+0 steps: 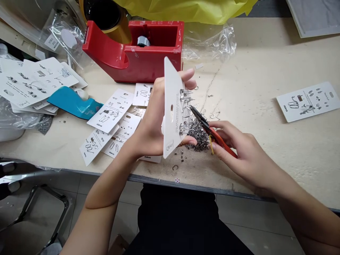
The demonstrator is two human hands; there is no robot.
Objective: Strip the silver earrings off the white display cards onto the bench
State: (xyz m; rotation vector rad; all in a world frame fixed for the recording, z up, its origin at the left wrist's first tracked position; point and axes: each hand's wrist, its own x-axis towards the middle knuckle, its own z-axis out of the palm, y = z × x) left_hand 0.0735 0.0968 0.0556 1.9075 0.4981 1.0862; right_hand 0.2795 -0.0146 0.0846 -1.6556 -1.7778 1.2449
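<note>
My left hand (150,131) grips a white earring card (171,117), tilted on edge above the table. Metal earring posts and backs (185,97) stick out from the card's right side. Red-handled pliers (221,141) are in my right hand (239,148), their dark jaws pointing up and left at the posts. Whether the jaws touch a post I cannot tell. Beneath the card and pliers lies a heap of small metal earring backs (198,132), partly hidden by the pliers.
A red tape dispenser (151,60) stands behind my left hand. More earring cards (110,109) lie left, beside a teal tool (75,102) and a stack of cards (34,83). One card (308,101) lies far right. A yellow bag (186,10) is at the back.
</note>
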